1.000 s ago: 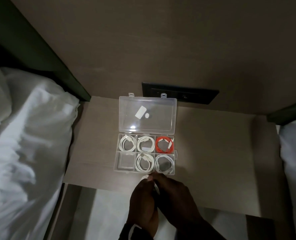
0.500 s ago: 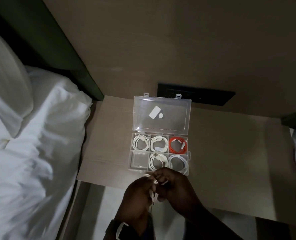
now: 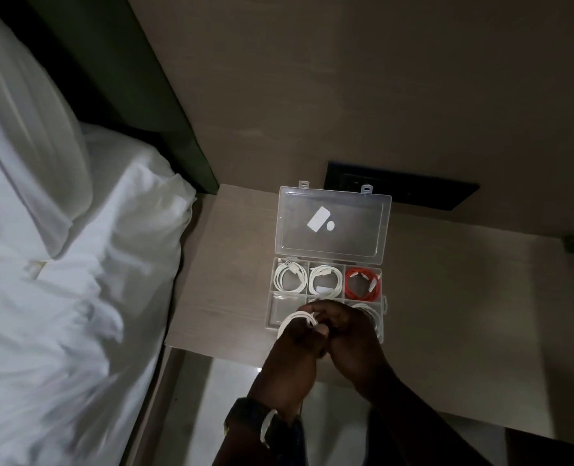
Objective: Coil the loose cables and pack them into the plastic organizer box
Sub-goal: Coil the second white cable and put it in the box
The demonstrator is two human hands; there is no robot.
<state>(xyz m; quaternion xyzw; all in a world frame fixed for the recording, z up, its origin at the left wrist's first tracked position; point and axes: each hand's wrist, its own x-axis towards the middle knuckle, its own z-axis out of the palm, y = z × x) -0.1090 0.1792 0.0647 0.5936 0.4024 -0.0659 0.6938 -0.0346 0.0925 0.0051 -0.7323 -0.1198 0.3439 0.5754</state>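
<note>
A clear plastic organizer box [image 3: 272, 309] lies on the bedside table with its lid [image 3: 334, 227] open and flat behind it. The back row holds two white coiled cables [image 3: 289, 275] [image 3: 326, 279] and a red coiled cable [image 3: 363, 284]. Another white coil [image 3: 373, 316] shows in the front right compartment. The front left compartment looks empty. My left hand [image 3: 299, 344] and my right hand [image 3: 349, 334] meet over the front row, both gripping a coiled white cable [image 3: 299, 317]. The front middle compartment is hidden by my hands.
The wooden bedside table [image 3: 447, 314] stands between a white-sheeted bed [image 3: 60, 297] on the left and another bed edge at far right. A dark socket panel [image 3: 400, 191] sits on the wall behind the box. I wear a wristband on the left wrist [image 3: 265, 425].
My hands have moved forward from the table's front edge to above the box's front row, with the white cable now more tightly looped. The camera view has shifted right.
</note>
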